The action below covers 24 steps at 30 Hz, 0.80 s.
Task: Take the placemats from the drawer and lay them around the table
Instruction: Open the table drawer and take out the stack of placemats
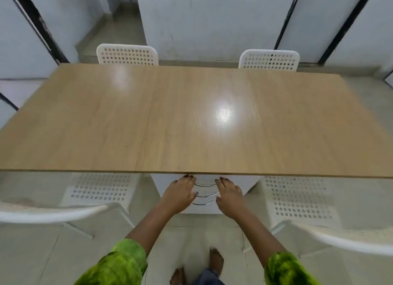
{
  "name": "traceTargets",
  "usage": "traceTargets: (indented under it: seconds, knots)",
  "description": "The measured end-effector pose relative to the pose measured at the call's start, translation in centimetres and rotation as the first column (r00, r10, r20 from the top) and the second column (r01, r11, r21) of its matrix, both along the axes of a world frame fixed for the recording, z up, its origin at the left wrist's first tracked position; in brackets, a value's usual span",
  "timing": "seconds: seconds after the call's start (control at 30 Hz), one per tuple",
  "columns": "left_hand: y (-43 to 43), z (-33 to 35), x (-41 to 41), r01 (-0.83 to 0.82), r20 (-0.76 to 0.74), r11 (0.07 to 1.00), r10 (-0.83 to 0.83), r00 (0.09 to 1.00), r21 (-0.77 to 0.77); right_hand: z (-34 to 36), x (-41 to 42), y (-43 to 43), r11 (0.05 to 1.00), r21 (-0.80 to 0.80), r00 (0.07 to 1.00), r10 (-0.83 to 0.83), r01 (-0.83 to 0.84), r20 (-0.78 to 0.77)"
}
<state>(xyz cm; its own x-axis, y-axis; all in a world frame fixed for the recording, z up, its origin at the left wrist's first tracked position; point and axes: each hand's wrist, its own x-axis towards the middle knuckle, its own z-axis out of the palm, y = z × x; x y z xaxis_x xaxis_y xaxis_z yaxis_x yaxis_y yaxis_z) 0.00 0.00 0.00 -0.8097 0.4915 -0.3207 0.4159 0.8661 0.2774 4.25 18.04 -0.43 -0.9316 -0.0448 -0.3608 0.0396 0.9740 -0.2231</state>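
Fingertips first: the left hand (180,194) lies flat with fingers held together, tips at the top of the white drawer unit (231,181) at six o'clock, tucked under the wooden table (191,118). The right hand (229,196) mirrors it, fingers together, thumb splayed, gripping nothing. Between them run three curved chrome handles (205,194). Drawers look closed; placemats can't be seen. White perforated chairs sit at five (297,199), seven (100,189), eleven (127,55) and one o'clock (270,60).
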Motion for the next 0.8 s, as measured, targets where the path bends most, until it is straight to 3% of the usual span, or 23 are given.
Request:
traceTargets:
  seconds: [0.2, 0.53, 0.63, 0.73, 0.8]
  knots:
    - [0.5, -2.8, -1.6, 0.051, 0.152, 0.984, -0.025, 0.988, -0.17, -2.7, -2.5, 1.3, 0.992, 0.036, 0.983, 0.114, -0.121, 0.147]
    - [0.9, -2.2, 0.6, 0.085, 0.204, 0.976, -0.044, 0.978, -0.201, -2.2, -0.2, 0.6, 0.991, 0.02, 0.967, 0.127, -0.135, 0.22]
    - [0.4, 0.1, 2.2, 0.019, 0.154, 1.0, -0.017, 0.988, -0.017, -0.4, 1.2, 0.7, 0.979, -0.199, 0.982, 0.007, 0.032, 0.191]
    - [-0.7, 3.0, 2.2, -0.105, -0.018, 0.938, 0.118, 0.993, 0.331, 2.3, 1.3, 1.3, 0.9, -0.377, 0.967, -0.251, 0.216, -0.045]
    - [-1.6, 3.4, 1.3, -0.135, -0.03, 0.926, 0.156, 0.987, 0.353, 2.9, 1.2, 1.7, 0.883, -0.385, 0.935, -0.336, 0.27, -0.113]
